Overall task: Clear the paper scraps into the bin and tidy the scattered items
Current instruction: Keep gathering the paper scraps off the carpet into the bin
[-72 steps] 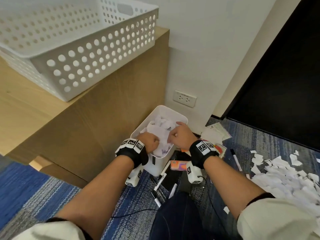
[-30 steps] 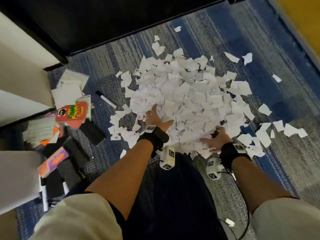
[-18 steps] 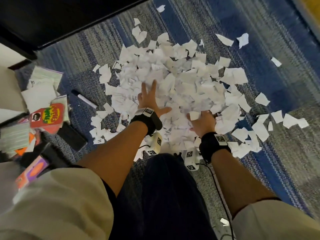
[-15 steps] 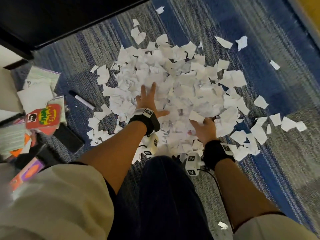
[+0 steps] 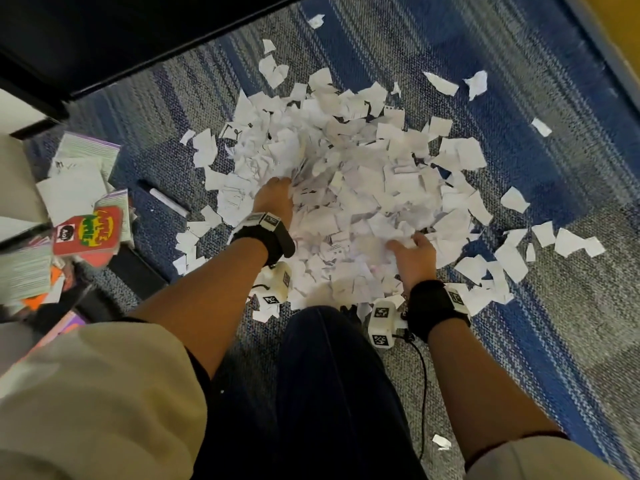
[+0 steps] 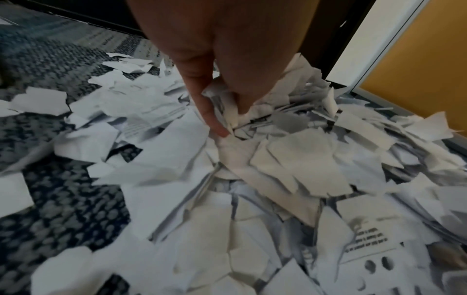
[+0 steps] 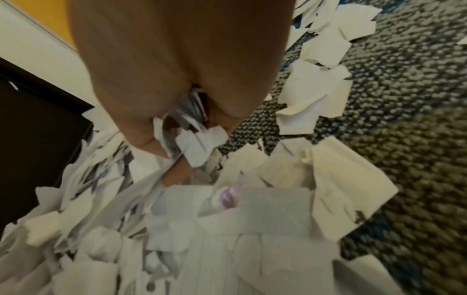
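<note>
On the carpet [image 5: 571,306], the heap of paper scraps [image 5: 363,188] lies between both hands: the left hand [image 5: 273,199] has its fingers [image 6: 209,111] curled into the scraps, gripping some, while the right hand [image 5: 414,252] likewise clutches scraps.

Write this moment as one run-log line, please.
stage: gathering scraps | left hand: gripping paper scraps | right hand: scooping scraps | bin: out of view

Even indoor light, soft shadows; wrist views blurred and dim near the lens, edges bent by wide-angle distortion.
</note>
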Tool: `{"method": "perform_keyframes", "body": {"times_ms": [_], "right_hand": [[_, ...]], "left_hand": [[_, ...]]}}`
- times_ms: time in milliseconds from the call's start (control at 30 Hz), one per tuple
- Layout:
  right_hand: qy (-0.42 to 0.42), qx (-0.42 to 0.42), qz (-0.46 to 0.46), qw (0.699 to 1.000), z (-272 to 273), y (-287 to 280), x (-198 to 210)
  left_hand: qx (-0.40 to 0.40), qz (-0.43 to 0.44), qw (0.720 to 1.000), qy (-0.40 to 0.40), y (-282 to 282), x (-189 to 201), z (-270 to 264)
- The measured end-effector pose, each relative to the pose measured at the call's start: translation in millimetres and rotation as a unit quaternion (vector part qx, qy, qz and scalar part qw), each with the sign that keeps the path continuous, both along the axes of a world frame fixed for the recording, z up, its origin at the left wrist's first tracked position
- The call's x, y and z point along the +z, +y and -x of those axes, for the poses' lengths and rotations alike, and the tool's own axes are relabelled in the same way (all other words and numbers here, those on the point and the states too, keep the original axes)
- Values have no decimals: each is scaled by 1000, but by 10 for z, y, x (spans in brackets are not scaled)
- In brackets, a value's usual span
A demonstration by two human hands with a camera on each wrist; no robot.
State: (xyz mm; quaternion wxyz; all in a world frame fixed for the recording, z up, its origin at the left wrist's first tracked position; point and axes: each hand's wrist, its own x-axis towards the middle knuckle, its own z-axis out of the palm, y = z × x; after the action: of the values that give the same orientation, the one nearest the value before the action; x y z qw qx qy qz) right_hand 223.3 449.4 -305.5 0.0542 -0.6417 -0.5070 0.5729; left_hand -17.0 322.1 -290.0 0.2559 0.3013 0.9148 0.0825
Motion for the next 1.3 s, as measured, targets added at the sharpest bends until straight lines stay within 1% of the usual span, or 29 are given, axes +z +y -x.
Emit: {"method": "perform_keyframes", "body": {"times_ms": [67, 167, 267, 367, 467, 500, 600, 700, 767, 833, 967, 1033, 1167, 1300], "right_hand": [[-10, -3, -16, 1000, 14, 11, 17], [-25, 13, -48, 998, 11, 14, 173], [-46, 40, -69, 996, 49, -50, 389], [-47, 50, -77, 995, 78, -98, 548], [-15, 55, -80, 995, 114, -111, 711], [2, 52, -84, 995, 140, -153, 856], [89, 19, -83, 992, 263, -314, 1286], [165, 35, -90, 982, 453, -539, 1652], [206, 54, -92, 973, 595, -708, 1869], [233, 70, -93, 966, 740, -954, 2137], [274, 126, -92, 949, 1064, -1498, 2547], [289, 153, -98, 940, 1232, -1808, 2740], [328, 203, -81, 919, 1593, -2484, 3015], [374, 252, -35, 892, 1985, -3338, 3207]], "left_hand": [[13, -17, 1000, 21, -36, 86, -1], [30, -50, 997, 41, -119, 305, -34], [6, -28, 996, 86, -254, 536, -27], [20, -51, 994, 93, -442, 798, -38], [40, -97, 991, 77, -613, 1103, -111], [49, -114, 989, 75, -685, 1207, -146], [70, -176, 980, 69, -913, 1516, -215], [88, -234, 966, 65, -1208, 1875, -251], [116, -266, 954, 72, -1425, 2116, -238], [149, -307, 937, 81, -1700, 2364, -215], [217, -366, 900, 97, -2320, 2784, -139], [236, -392, 884, 101, -2663, 2937, -82], [290, -434, 843, 128, -3430, 3143, -25], [361, -449, 805, 143, -4389, 3138, 37]]}}
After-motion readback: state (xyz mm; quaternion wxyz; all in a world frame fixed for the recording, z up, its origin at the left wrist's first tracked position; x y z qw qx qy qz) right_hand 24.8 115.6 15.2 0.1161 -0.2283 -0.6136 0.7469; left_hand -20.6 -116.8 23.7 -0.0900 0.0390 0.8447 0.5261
